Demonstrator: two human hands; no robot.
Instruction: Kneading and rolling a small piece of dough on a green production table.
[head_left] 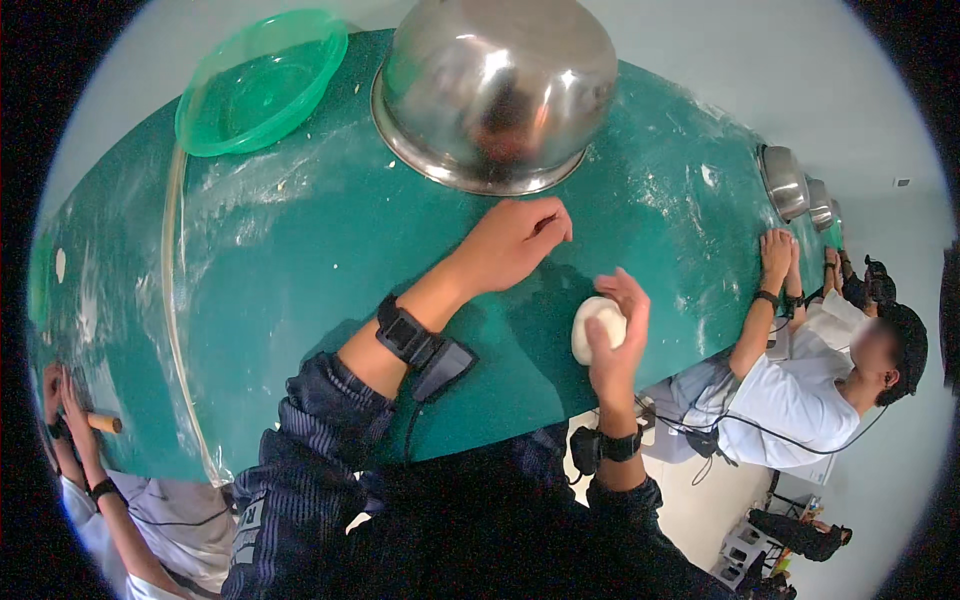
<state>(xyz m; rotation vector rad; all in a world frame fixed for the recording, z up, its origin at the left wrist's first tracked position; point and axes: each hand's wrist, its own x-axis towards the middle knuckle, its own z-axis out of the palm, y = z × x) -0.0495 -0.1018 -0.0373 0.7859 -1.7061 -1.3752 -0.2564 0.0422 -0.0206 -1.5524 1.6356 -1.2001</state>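
My right hand (622, 335) is wrapped round a smooth white ball of dough (590, 328), held just above the green table near its front edge. Its thumb lies across the dough and the fingers curl over the far side. Further left, my left hand (515, 245) is loosely closed, back of the hand up, and nothing shows in it. A large steel bowl (490, 90) stands upside down on the table, just beyond my left hand. Both of my wrists carry black straps with small devices.
The green table (330, 220) is dusted with flour. A green plastic basin (265, 85) stands far left, beside a clear strip (175, 270) across the table. Smaller steel bowls (785, 182) line the right. Co-workers' hands (775, 260) rest at the right; others hold a rolling pin (104, 423) at left.
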